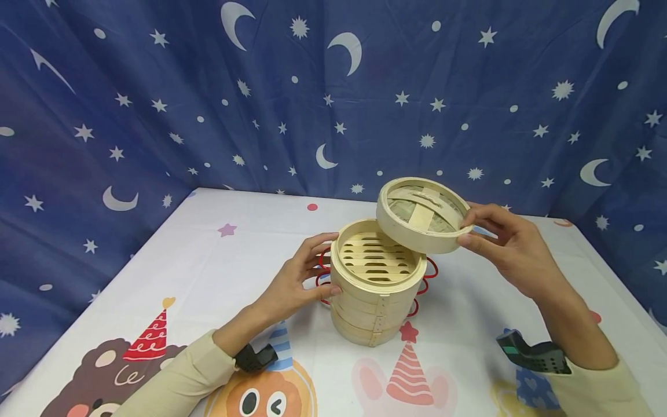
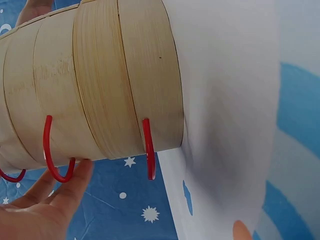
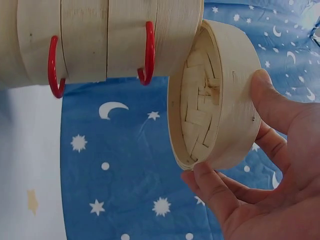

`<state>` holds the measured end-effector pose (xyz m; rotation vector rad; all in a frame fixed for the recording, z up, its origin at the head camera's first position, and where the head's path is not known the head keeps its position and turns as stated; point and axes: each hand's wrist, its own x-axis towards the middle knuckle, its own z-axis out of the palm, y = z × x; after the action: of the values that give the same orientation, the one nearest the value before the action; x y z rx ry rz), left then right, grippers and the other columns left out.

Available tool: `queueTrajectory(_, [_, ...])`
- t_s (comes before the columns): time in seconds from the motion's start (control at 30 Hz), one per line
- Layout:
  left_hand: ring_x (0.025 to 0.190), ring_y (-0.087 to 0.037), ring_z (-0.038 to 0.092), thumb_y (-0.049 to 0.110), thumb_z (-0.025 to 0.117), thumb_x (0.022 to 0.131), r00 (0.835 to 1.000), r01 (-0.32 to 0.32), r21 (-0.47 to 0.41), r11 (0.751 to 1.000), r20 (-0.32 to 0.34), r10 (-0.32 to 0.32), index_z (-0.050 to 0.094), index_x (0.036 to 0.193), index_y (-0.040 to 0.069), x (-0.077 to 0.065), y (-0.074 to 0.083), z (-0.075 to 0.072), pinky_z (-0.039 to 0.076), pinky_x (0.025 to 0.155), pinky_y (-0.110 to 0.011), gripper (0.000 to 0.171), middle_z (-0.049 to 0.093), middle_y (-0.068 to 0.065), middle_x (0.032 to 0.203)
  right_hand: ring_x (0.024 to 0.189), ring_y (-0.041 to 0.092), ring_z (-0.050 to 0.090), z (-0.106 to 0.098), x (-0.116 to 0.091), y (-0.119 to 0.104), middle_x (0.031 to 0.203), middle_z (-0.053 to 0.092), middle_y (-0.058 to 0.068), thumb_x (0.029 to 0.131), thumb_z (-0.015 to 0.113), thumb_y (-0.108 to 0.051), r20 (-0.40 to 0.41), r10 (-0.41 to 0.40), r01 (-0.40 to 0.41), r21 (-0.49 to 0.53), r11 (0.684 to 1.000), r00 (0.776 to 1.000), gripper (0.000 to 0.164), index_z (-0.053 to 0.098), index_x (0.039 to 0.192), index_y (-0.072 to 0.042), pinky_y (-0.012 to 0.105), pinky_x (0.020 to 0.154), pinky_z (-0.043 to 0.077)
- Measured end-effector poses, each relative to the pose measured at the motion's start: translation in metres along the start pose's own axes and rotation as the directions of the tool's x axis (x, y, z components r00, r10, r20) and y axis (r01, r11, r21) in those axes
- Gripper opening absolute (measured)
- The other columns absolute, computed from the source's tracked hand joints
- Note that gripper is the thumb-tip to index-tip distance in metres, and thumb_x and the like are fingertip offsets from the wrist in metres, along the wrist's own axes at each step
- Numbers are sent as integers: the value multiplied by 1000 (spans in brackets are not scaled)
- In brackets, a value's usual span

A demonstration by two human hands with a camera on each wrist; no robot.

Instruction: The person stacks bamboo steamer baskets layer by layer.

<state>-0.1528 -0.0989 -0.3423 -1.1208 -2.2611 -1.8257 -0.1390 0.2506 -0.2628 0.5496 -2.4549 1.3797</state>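
A round stacked bamboo steamer [image 1: 359, 315] stands upright on the table, its top tier uncovered enough to show a slatted base [image 1: 375, 260] with nothing on it. Red loop handles [image 2: 48, 147] stick out from its sides. My left hand [image 1: 297, 284] holds the steamer's left side, thumb at the front and fingers reaching round the back. In my right hand [image 1: 513, 249] is the steamer lid [image 1: 403, 231], pinched by its right edge. The lid tilts over the right rear of the top rim, overlapping it in the head view. Its woven underside [image 3: 197, 110] shows in the right wrist view.
A white tablecloth [image 1: 250, 220] printed with party-hatted cartoon animals covers the table. Behind it hangs a dark blue curtain [image 1: 271, 75] with moons and stars. Black devices are strapped at the left wrist [image 1: 255, 358] and right wrist [image 1: 537, 354].
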Motion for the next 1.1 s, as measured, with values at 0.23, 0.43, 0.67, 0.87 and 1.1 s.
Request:
queueTrajectory(0.23, [110,-24,59,1,76,80,1000,6,24,1000,-19,-5,31,146,22,0,4,2,51,90,-40,82,46,-7,140,126,36,43,8,4,-6,128,52,7,87,71,-5,40,0,0,18,1000,999,23,58,105,0,16,86,47])
queueTrajectory(0.43, [109,-26,59,-2,77,78,999,-20,16,1000,-34,20,33,145,18,1,6,3,51,91,-39,83,49,-9,136,126,33,45,14,5,-9,129,52,8,86,71,-3,84,-19,14,62,998,996,22,58,104,0,18,88,48])
queueTrajectory(0.67, [111,-25,57,2,78,78,997,-57,50,997,-45,59,35,144,19,2,6,3,51,90,-40,80,51,-7,134,126,22,47,20,5,-12,124,54,7,86,70,0,100,-43,31,122,992,994,20,58,102,2,21,90,48])
queueTrajectory(0.87, [119,-22,52,1,79,77,996,-64,70,996,-60,68,34,145,16,2,7,4,49,92,-39,83,49,-6,138,126,18,47,24,4,-13,120,55,7,85,69,3,115,-69,52,142,989,991,21,58,103,2,22,92,47])
queueTrajectory(1.1, [115,-22,55,0,78,77,996,-39,45,998,-80,43,28,148,19,1,6,4,49,92,-44,89,44,-8,141,122,17,50,28,4,-15,119,57,9,86,67,5,153,-100,71,187,980,983,22,57,105,1,23,94,46])
